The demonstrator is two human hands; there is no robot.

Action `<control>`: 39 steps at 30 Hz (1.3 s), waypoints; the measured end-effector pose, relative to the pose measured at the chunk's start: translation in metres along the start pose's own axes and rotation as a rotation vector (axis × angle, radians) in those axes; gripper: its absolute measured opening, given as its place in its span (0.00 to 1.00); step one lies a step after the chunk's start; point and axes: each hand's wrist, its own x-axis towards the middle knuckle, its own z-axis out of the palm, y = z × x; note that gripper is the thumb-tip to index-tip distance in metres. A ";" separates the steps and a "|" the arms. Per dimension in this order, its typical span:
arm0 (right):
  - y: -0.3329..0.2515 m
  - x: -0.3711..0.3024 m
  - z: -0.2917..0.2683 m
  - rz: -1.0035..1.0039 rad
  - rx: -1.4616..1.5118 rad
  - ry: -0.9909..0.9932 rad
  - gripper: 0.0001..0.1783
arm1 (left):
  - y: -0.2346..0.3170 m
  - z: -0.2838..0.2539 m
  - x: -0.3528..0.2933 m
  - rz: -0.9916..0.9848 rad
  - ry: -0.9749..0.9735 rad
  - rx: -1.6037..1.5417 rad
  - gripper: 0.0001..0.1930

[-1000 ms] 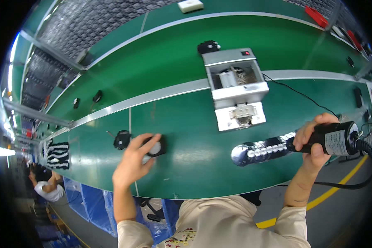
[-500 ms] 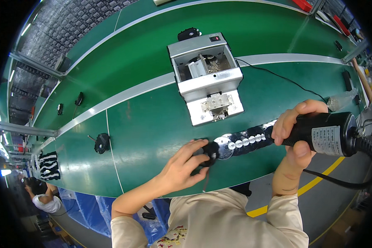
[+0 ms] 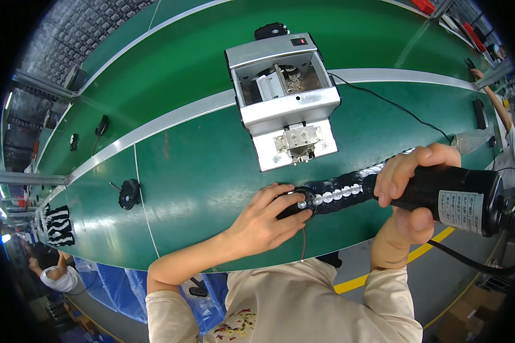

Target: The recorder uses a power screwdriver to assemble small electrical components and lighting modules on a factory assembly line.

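Black and round, a small disc-shaped part [image 3: 292,204] sits on the green conveyor belt [image 3: 200,171] just in front of the grey screw feeder box [image 3: 285,100], and the left hand [image 3: 263,220] lies over it with fingers spread and curled down, pinning it flat rather than lifting it. The right hand [image 3: 409,194] is closed tight around the black body of an electric screwdriver [image 3: 418,191], held almost level, its beaded, shiny nose reaching leftward until the tip meets the part under the left fingertips. To do this well, I judge the left fingers should stay clear of the tip while pressing the part firmly so it cannot spin, and the driver should be kept square to the screw point, with its cable [image 3: 469,260] left slack. A thin red wire [image 3: 303,243] trails from the part toward the belt's near edge. Farther left of the feeder, well apart from both hands, another black part [image 3: 129,194] lies alone on the belt.
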 end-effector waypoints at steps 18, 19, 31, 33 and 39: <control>0.028 0.046 0.051 -0.268 0.045 -0.205 0.31 | -0.020 0.011 0.006 0.037 -0.034 -0.151 0.11; 0.030 0.048 0.054 -0.259 0.031 -0.198 0.30 | -0.020 0.010 0.005 0.041 -0.029 -0.140 0.10; 0.045 0.054 0.068 -0.163 -0.064 -0.226 0.24 | -0.026 0.006 -0.012 0.010 0.044 -0.126 0.05; 0.038 0.037 0.067 -0.133 0.007 -0.188 0.25 | -0.026 0.007 -0.012 0.015 0.073 -0.141 0.05; 0.035 0.004 0.055 -0.097 0.064 -0.287 0.23 | -0.029 0.011 -0.017 -0.011 0.093 -0.173 0.10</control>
